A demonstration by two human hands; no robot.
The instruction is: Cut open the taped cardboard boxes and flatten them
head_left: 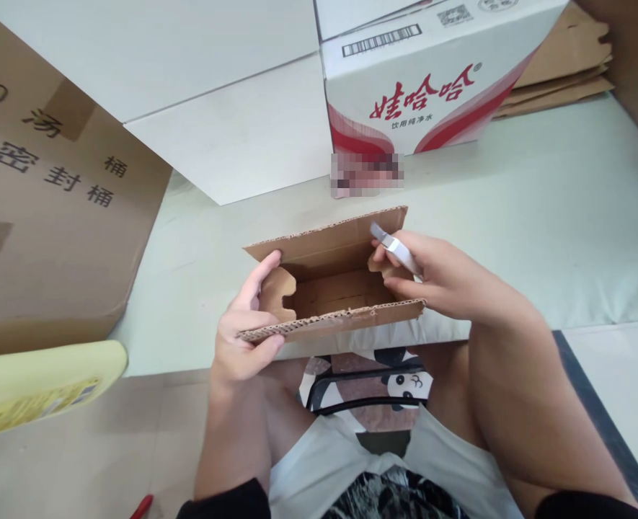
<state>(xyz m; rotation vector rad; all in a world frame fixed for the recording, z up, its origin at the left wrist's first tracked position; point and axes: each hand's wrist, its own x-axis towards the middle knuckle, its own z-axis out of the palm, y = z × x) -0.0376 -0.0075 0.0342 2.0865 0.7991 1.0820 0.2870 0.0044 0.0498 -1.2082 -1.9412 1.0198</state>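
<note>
A small brown cardboard box (345, 292) with its top open faces up at me near the table's front edge. Its long flaps stand apart, and notched end flaps show at the left and right. My left hand (248, 324) grips the box's left end, fingers at the far flap and thumb against the near one. In my right hand (437, 274) is a utility knife (397, 249) with a white handle, its blade pointing up and left over the far flap. The fingers of that hand also rest by the right end flap.
A pale green cloth (561, 223) covers the table. White boxes (243, 130) and a white-and-red water carton (405, 108) stand behind. At left is a large brown carton (53, 194) with a yellow object (48, 382) before it. Folded cardboard (559, 72) lies at the back right.
</note>
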